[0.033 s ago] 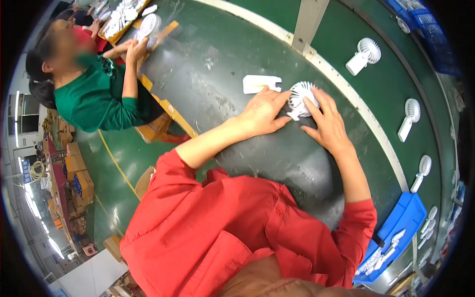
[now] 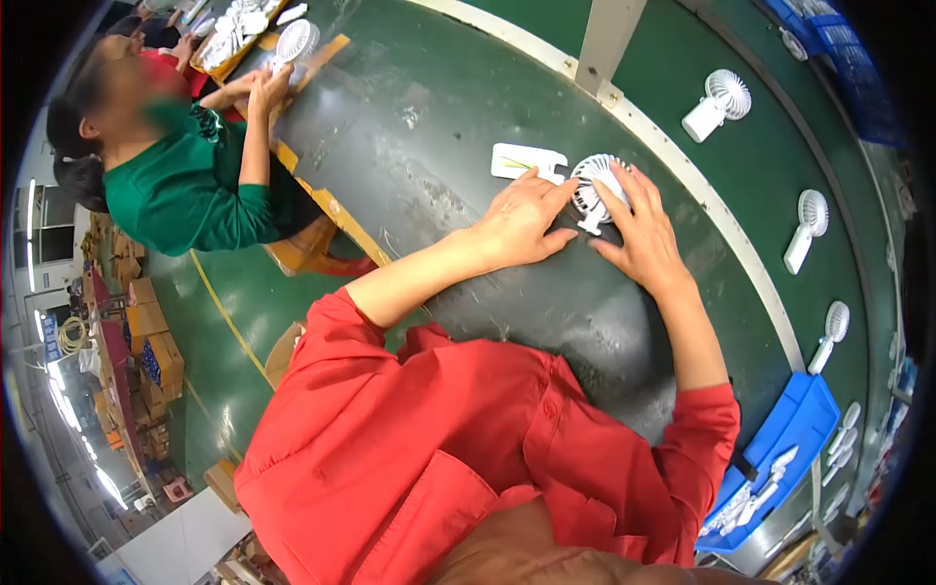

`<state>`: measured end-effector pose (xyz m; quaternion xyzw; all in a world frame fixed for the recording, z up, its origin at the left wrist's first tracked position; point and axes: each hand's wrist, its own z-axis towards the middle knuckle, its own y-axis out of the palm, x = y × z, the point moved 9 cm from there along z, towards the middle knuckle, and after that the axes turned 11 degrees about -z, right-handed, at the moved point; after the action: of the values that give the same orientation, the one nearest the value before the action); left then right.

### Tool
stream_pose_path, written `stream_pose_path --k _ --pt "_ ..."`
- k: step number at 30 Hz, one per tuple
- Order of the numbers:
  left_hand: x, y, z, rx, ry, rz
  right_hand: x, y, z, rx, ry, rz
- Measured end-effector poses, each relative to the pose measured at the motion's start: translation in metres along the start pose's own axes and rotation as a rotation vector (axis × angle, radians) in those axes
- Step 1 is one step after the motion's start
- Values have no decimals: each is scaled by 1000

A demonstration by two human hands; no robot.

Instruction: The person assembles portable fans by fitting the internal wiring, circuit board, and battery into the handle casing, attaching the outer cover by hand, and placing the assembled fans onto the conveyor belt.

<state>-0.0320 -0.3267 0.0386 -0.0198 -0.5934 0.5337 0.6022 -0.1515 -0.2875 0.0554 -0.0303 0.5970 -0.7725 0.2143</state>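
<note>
On the dark table, a round white fan head (image 2: 591, 191) with a slatted cage lies with its short neck toward me. Over its right side curve the fingers of my right hand (image 2: 645, 234), holding it against the table, with the thumb near the neck. My left hand (image 2: 522, 219) is open to its left, palm down, with fingers stretched. Its index fingertip reaches the fan's left edge, and another fingertip meets the lower edge of a flat white fan handle (image 2: 526, 161). A thin yellow-green strip shows on that handle. The undersides of both hands are hidden.
Beyond a pale rail, white handheld fans (image 2: 726, 96) lie spaced along a green conveyor (image 2: 760, 175). A blue bin (image 2: 819, 400) with white parts stands at right. At left, a co-worker in green (image 2: 185, 195) holds a fan beside a parts tray (image 2: 239, 34).
The white handle has shifted slightly right and tilted. The fan head has turned a little, so its neck points more toward me. My hands have barely moved.
</note>
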Motion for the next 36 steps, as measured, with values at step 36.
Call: stream_pose_path --k 36 --pt "-5 50 -68 -410 -768 -1489 61 13 -63 493 802 1280"
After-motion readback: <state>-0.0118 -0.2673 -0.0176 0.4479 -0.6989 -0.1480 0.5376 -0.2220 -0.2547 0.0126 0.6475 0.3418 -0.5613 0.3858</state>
